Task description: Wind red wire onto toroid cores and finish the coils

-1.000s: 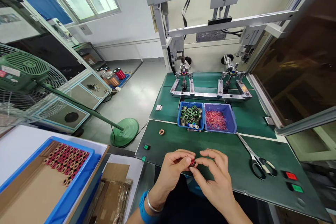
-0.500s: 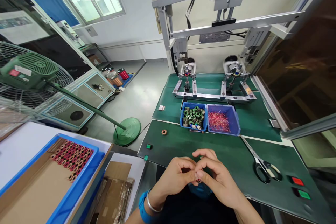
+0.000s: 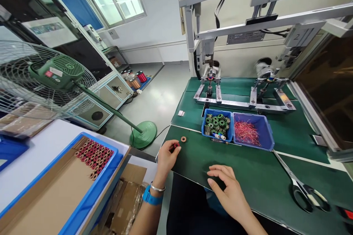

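Note:
My left hand [image 3: 167,156] pinches a small wound motor stator [image 3: 177,145] with red on it, just above the green tabletop. Right beside it a second stator [image 3: 183,139], copper-coloured, lies flat on the table. My right hand [image 3: 227,187] hovers near the table's front edge with fingers apart and nothing in it. Beyond the hands, a blue bin [image 3: 203,130] holds green toothed stator cores and some white-and-blue rolls. A purple-blue bin [image 3: 267,143] next to it holds red wire scraps.
Scissors [image 3: 296,181] lie on the right. A winding machine [image 3: 234,103] stands behind the bins. At left, a blue-rimmed tray [image 3: 74,205] carries rows of red stators. A green fan [image 3: 143,134] stands on the floor; a cardboard box [image 3: 127,198] sits below the tray.
My hands have parted: the left moved forward and left with the stator, while the right stayed near the front edge and opened. The camera view has turned left.

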Demonstrator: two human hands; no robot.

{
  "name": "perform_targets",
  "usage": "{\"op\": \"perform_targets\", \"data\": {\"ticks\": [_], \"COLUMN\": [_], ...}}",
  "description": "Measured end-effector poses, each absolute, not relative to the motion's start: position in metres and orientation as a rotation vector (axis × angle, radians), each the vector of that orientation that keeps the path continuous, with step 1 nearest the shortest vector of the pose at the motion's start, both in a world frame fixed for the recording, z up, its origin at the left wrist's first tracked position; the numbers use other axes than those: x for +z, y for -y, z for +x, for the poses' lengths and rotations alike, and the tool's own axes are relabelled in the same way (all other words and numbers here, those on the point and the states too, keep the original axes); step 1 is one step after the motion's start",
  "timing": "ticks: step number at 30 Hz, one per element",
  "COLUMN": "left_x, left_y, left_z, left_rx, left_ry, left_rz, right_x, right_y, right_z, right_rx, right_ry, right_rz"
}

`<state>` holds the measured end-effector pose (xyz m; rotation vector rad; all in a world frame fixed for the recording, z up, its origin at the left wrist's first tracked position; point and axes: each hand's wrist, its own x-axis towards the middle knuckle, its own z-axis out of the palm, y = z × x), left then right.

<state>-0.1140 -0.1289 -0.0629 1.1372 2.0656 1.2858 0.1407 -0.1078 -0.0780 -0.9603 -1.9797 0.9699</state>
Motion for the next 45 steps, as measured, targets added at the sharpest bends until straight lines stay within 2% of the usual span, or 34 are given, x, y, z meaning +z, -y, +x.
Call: {"op": "perform_targets", "data": {"ticks": [7,13,15,19,25,31,36,45], "left_x": [-0.058,-0.033,-0.02,0.003,0.005,-0.003,0.005,-0.002], "left_y": [0.101,0.099,0.111,0.132,0.131,0.131,0.133,0.139], "left_z": [-0.118,-0.098,-0.081,-0.04,-0.003,0.005,0.008,0.018], "left_rx": [1.188,1.22,1.278,1.366,1.374,1.282,1.226,1.181], "left_ry": [-2.186,-2.094,-1.857,-1.05,-0.487,-0.456,-0.477,-0.519], "left_rz": [1.311,1.399,1.391,1.093,0.77,0.769,0.774,0.831], "right_x": [-0.078,-0.065,-0.051,-0.019,0.007,0.013,0.015,0.013], "right_y": [0.11,0.103,0.096,0.086,0.086,0.08,0.085,0.095], "right_z": [0.144,0.142,0.143,0.147,0.163,0.177,0.176,0.179], "right_rx": [0.867,0.91,0.957,1.057,1.213,1.204,1.35,0.928], "right_ry": [1.977,1.922,1.863,1.722,1.716,1.758,1.623,1.721], "right_rz": [-0.941,-0.914,-0.879,-0.753,-0.616,-0.566,-0.521,-0.702]}}
